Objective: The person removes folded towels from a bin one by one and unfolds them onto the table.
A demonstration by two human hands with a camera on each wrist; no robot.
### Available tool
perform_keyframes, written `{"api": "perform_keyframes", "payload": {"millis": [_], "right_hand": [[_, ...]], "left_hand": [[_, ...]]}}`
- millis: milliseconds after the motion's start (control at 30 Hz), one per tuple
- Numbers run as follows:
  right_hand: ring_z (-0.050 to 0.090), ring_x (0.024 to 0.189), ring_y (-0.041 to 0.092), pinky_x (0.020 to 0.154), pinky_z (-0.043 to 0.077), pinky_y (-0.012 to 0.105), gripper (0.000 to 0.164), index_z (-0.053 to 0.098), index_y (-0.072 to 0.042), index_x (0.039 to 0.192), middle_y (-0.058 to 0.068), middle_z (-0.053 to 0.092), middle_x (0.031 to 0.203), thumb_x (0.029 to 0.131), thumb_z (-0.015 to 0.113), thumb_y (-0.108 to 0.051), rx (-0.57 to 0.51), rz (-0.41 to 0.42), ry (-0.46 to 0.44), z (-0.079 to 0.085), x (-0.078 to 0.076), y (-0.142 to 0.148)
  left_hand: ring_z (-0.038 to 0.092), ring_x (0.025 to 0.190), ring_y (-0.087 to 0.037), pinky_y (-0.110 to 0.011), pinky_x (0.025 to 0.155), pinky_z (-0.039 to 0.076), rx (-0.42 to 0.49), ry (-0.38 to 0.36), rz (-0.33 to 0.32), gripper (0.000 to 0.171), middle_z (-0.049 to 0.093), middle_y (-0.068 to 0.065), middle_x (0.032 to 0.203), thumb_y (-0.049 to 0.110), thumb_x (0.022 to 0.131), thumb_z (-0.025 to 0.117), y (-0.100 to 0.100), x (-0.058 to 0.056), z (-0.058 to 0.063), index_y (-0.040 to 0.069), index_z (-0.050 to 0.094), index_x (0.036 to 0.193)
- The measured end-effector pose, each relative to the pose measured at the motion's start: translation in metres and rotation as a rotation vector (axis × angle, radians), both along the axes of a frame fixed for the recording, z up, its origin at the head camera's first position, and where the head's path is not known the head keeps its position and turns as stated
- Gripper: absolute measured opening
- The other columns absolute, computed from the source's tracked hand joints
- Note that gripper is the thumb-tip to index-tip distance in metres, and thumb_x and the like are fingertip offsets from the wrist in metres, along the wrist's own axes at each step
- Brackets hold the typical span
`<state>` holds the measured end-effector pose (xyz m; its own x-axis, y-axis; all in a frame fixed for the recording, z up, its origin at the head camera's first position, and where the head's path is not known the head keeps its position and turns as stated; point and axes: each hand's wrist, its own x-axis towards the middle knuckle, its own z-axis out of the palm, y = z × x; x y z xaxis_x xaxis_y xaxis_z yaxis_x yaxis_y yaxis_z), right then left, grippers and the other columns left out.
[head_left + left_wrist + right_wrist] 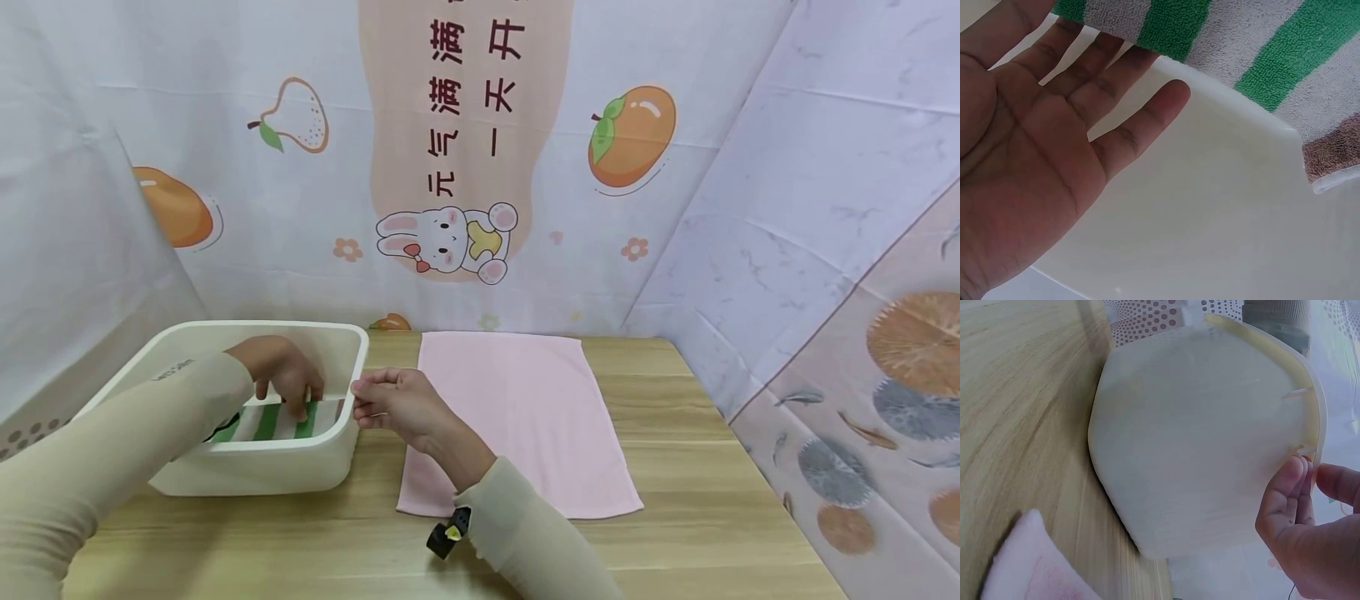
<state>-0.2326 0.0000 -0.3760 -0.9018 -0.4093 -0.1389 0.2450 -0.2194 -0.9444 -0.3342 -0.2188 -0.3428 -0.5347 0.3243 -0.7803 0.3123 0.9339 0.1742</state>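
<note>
In the head view a white plastic bin (262,471) stands at the left of the table, with a green-and-white striped towel (266,422) lying inside. My left hand (288,375) reaches down into the bin, its spread fingers touching the towel. Seen from the left wrist, that hand (1041,144) has nearly straight fingers, with some tips hidden behind the edge of the striped towel (1229,37); the little finger is free of it. My right hand (405,408) pinches the bin's right rim. The right wrist view shows its thumb and fingers (1288,481) at the rim of the bin (1204,444).
A pink towel (517,425) lies flat on the wooden table (697,500), right of the bin. Printed cloth (300,208) hangs behind the table and along both sides. A black strap device (448,533) is on the right wrist.
</note>
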Motion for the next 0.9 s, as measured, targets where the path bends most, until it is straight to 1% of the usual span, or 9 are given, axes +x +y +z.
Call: {"api": "perform_keyframes", "payload": {"millis": [100, 200, 367, 467, 667, 767, 833, 900], "right_hand": [[0.065, 0.070, 0.015, 0.066, 0.058, 0.025, 0.005, 0.069, -0.002, 0.099, 0.008, 0.068, 0.082, 0.096, 0.070, -0.006, -0.006, 0.004, 0.003, -0.0002, 0.0000, 0.0002], [0.065, 0.070, 0.014, 0.066, 0.058, 0.025, 0.004, 0.069, -0.002, 0.099, 0.007, 0.068, 0.082, 0.096, 0.069, -0.005, -0.010, 0.012, 0.003, -0.0004, -0.0003, 0.0004], [0.065, 0.071, 0.014, 0.066, 0.058, 0.024, 0.004, 0.069, -0.002, 0.099, 0.007, 0.068, 0.082, 0.096, 0.069, -0.006, -0.006, 0.020, 0.008, 0.0001, -0.0002, 0.0011], [0.065, 0.071, 0.014, 0.066, 0.058, 0.025, 0.004, 0.069, -0.002, 0.099, 0.007, 0.068, 0.082, 0.096, 0.069, -0.005, -0.010, 0.018, 0.008, -0.0002, 0.0005, 0.0012], [0.065, 0.069, 0.014, 0.064, 0.058, 0.024, 0.004, 0.068, -0.002, 0.099, 0.007, 0.067, 0.081, 0.097, 0.069, -0.005, -0.027, 0.015, 0.010, -0.0004, 0.0016, -0.0001], [0.064, 0.068, 0.014, 0.064, 0.058, 0.024, 0.004, 0.067, -0.002, 0.099, 0.007, 0.067, 0.080, 0.096, 0.069, -0.005, -0.027, 0.014, 0.010, 0.0002, 0.0019, -0.0003], [0.064, 0.068, 0.014, 0.064, 0.058, 0.024, 0.004, 0.067, -0.002, 0.099, 0.007, 0.067, 0.080, 0.096, 0.069, -0.005, -0.024, 0.013, 0.010, 0.0008, 0.0019, -0.0001], [0.065, 0.069, 0.014, 0.065, 0.058, 0.025, 0.004, 0.068, -0.003, 0.099, 0.007, 0.067, 0.081, 0.096, 0.069, -0.005, -0.018, 0.016, 0.009, 0.0013, 0.0019, 0.0007]], "left_hand": [[0.059, 0.110, -0.029, -0.060, 0.086, 0.057, -0.007, 0.001, 0.006, 0.035, 0.062, -0.007, 0.116, 0.017, 0.091, 0.076, 0.0002, -0.0003, -0.0006, 0.009, 0.064, 0.123], [0.060, 0.107, -0.028, -0.058, 0.086, 0.058, -0.012, 0.006, 0.027, 0.035, 0.063, -0.007, 0.115, 0.016, 0.090, 0.078, 0.0000, -0.0003, -0.0011, 0.008, 0.066, 0.122], [0.061, 0.106, -0.028, -0.059, 0.087, 0.057, -0.012, -0.017, 0.057, 0.035, 0.065, -0.008, 0.114, 0.016, 0.089, 0.079, 0.0001, -0.0006, -0.0030, 0.009, 0.068, 0.121], [0.062, 0.110, -0.031, -0.062, 0.089, 0.055, -0.014, -0.062, 0.074, 0.038, 0.066, -0.011, 0.118, 0.018, 0.090, 0.079, 0.0006, -0.0001, -0.0039, 0.007, 0.066, 0.124], [0.061, 0.113, -0.033, -0.063, 0.100, 0.047, -0.017, -0.165, 0.177, 0.044, 0.066, -0.012, 0.121, 0.024, 0.087, 0.078, -0.0023, 0.0020, -0.0031, 0.008, 0.064, 0.125], [0.060, 0.113, -0.032, -0.063, 0.103, 0.045, 0.004, -0.185, 0.199, 0.044, 0.066, -0.011, 0.120, 0.023, 0.084, 0.077, -0.0040, 0.0007, -0.0044, 0.008, 0.064, 0.124], [0.058, 0.115, -0.031, -0.062, 0.104, 0.043, 0.029, -0.196, 0.203, 0.047, 0.064, -0.010, 0.121, 0.020, 0.083, 0.078, -0.0036, 0.0002, -0.0048, 0.007, 0.060, 0.125], [0.058, 0.114, -0.031, -0.061, 0.104, 0.044, 0.059, -0.190, 0.208, 0.049, 0.062, -0.010, 0.120, 0.017, 0.082, 0.078, -0.0037, -0.0002, -0.0042, 0.006, 0.057, 0.126]]}}
